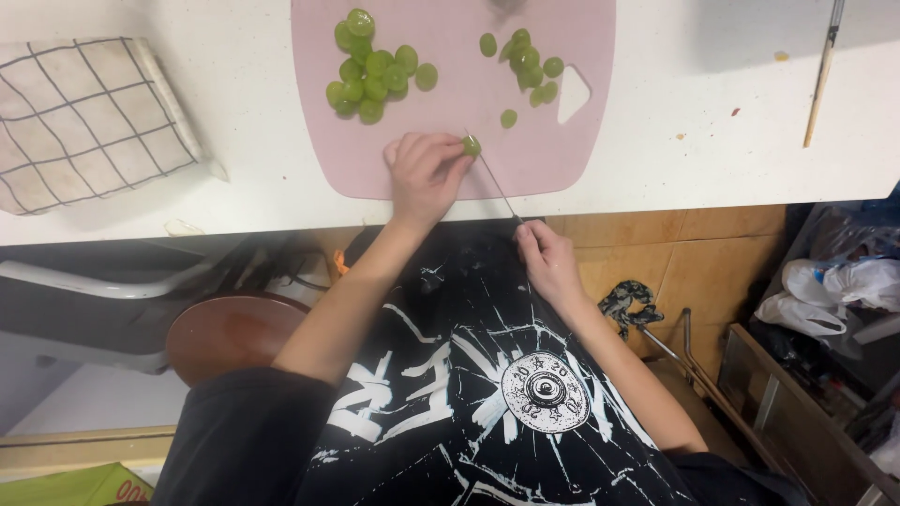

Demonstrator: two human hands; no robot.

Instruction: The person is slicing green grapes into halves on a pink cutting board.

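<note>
Pink is the cutting board (450, 94), and it lies on a white bench (253, 159) in the head view, the only view here. On the near edge of this board the left hand (424, 173) holds one green grape (471, 145); its fingers (441, 150) are clamped together on the fruit from the left side. The right hand (548, 258) is lower, at the bench edge, and its fingers are closed around the handle of a thin knife (495, 183). The blade goes up and left until its tip is touching the grape or just beside it.

I judge the grape to be light, soft inside, and smooth and a little slippery on the skin, so it can roll under a blade. It is best pinched at the sides, with the fingertips away from the cutting line.

Counting: one whole grape in the hand and one knife. Two heaps of cut pieces lie further up the board, a left heap (370, 70) of about fifteen pieces and a right heap (530, 66) of about ten; some overlap, so I cannot tell the exact number. One single piece (507, 118) lies apart between the heaps and the hand. One checked cloth (89, 122) is on the left and one stick (823, 70) on the right.
</note>
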